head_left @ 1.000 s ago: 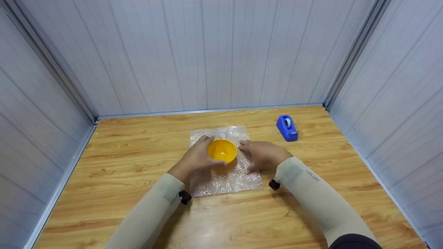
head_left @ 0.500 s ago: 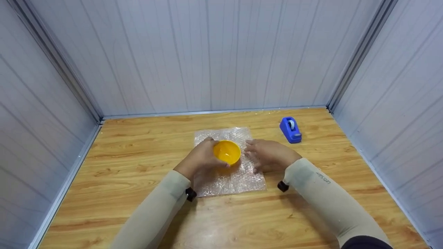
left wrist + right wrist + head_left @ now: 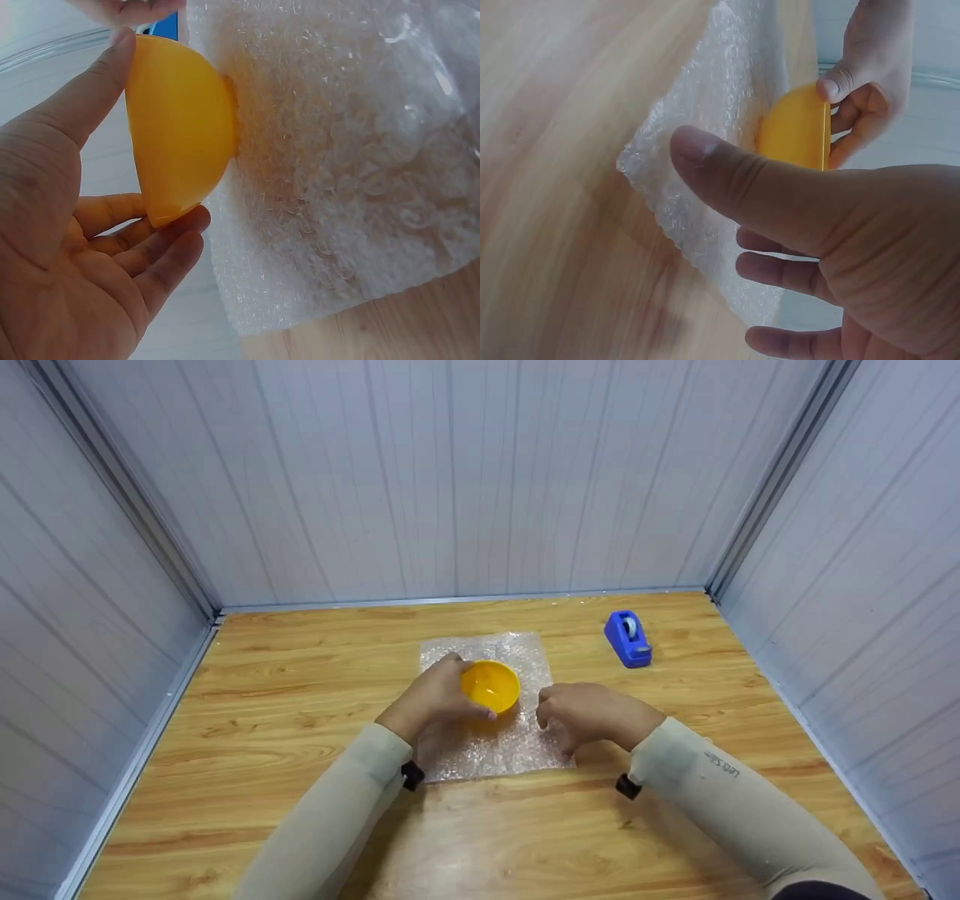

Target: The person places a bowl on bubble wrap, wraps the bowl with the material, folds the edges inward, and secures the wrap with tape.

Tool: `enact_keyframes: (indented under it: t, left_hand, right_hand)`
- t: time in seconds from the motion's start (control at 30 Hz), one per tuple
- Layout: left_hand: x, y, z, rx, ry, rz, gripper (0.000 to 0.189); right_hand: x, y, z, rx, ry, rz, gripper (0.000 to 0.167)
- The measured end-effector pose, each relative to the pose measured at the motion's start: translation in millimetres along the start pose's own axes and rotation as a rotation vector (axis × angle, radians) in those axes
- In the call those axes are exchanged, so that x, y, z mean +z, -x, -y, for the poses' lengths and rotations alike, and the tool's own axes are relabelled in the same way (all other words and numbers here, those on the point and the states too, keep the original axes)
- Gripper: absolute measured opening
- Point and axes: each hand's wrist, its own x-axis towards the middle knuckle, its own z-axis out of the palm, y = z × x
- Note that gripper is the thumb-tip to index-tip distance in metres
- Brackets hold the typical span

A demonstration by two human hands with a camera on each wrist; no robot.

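A yellow bowl [image 3: 490, 687] stands upright on a square sheet of bubble wrap [image 3: 480, 754]. My left hand [image 3: 435, 697] grips the bowl from its left side, thumb at the near rim and fingers round the far rim. The left wrist view shows the bowl's foot [image 3: 231, 116] right at the bubble wrap. Over the sheet's right edge hovers my right hand [image 3: 589, 712], with nothing in its grasp. In the right wrist view its thumb [image 3: 735, 176] and fingers are spread apart above the bubble wrap's edge.
A blue tape dispenser [image 3: 628, 639] with a roll of tape stands at the back right of the wooden table [image 3: 300, 682]. Pale panel walls [image 3: 480, 480] enclose the table at the back and on both sides.
My right hand has drawn back from beside the bowl, towards the near right edge of the bubble wrap. The left hand keeps its hold on the bowl.
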Motion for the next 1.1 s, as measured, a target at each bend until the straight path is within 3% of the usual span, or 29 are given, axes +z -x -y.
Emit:
enact_keyframes:
  t: [0.37,0.73,1.1]
  left_hand:
    - [-1.2,-0.7,-0.3,0.002,-0.032,0.011,0.089]
    - [-2.4,0.8,-0.8,0.008,-0.029,0.015,0.090]
    - [-0.6,-1.5,0.0,0.010,-0.045,0.011,0.091]
  right_hand:
    - [9.8,-2.6,2.0,0.004,0.041,0.045,0.049]
    - [9.1,-3.9,-2.4,-0.004,-0.016,0.035,0.016]
    - [-0.9,0.6,-9.3,0.000,-0.073,-0.007,0.014]
